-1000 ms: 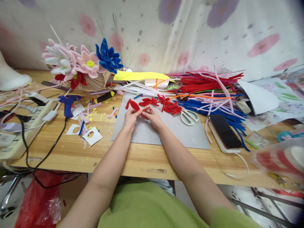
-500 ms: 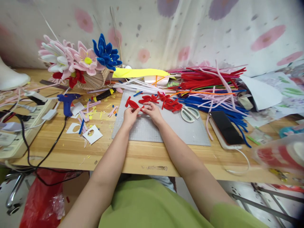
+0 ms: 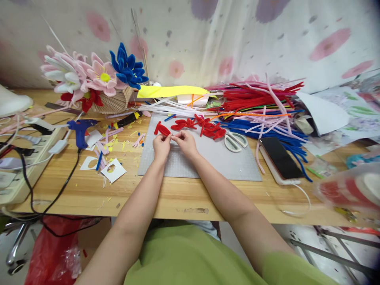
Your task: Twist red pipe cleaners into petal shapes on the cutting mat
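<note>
A fuzzy red piece (image 3: 163, 129) is pinched at its lower right end by my left hand (image 3: 162, 147), over the grey mat (image 3: 219, 168). My right hand (image 3: 185, 144) is closed, its fingertips meeting those of my left hand at the end of the same red piece. Several red looped pieces (image 3: 212, 130) lie on the mat beyond my hands. White-handled scissors (image 3: 234, 141) rest right of them. The fingers hide the gripped end of the red piece.
A blue glue gun (image 3: 80, 132), cut white cards (image 3: 114, 171) and a power strip (image 3: 49, 152) are on the left. Fuzzy flowers (image 3: 103, 77) stand behind. Coloured stems (image 3: 255, 99), a phone (image 3: 282, 158) and a wrapped cup (image 3: 353, 190) are on the right.
The view has shifted slightly. The fingers of my right hand have drawn in to a pinch against my left fingertips, and less red shows between the hands.
</note>
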{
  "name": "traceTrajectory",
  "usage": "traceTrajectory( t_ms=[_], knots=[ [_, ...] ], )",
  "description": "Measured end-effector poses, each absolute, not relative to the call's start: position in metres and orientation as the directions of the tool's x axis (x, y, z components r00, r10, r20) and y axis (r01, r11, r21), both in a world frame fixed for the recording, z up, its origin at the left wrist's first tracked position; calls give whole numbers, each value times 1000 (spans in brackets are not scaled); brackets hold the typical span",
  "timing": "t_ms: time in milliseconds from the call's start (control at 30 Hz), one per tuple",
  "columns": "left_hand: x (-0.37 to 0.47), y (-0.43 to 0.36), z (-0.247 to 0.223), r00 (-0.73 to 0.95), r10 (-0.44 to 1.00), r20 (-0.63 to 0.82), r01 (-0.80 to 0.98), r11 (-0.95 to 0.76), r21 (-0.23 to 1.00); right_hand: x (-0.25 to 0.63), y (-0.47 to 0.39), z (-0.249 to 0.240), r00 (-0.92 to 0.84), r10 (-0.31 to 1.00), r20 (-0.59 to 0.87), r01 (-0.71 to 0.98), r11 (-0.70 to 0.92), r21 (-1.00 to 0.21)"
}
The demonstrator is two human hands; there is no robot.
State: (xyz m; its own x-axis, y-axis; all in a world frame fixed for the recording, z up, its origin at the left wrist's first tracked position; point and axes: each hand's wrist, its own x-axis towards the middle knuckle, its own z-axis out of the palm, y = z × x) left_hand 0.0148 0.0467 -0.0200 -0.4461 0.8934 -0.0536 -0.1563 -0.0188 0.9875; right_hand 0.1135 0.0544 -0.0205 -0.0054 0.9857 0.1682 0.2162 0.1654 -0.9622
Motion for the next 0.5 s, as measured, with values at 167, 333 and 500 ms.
traceTrajectory(
  t_ms=[167, 333, 500],
  knots=[
    [17, 42, -4, -406, 879, -248, -540, -13, 841, 99, 34, -15, 15, 933, 359, 417, 321, -851],
    [16, 42, -1, -179, 910, -373, -805, 83, 588, 95, 34, -18, 3, 943, 334, 248, 323, -913],
    [22, 37, -2, -109, 939, -327, -813, 105, 573, 101, 50, -20, 12, 1000, -14, -182, -12, -983]
  ],
)
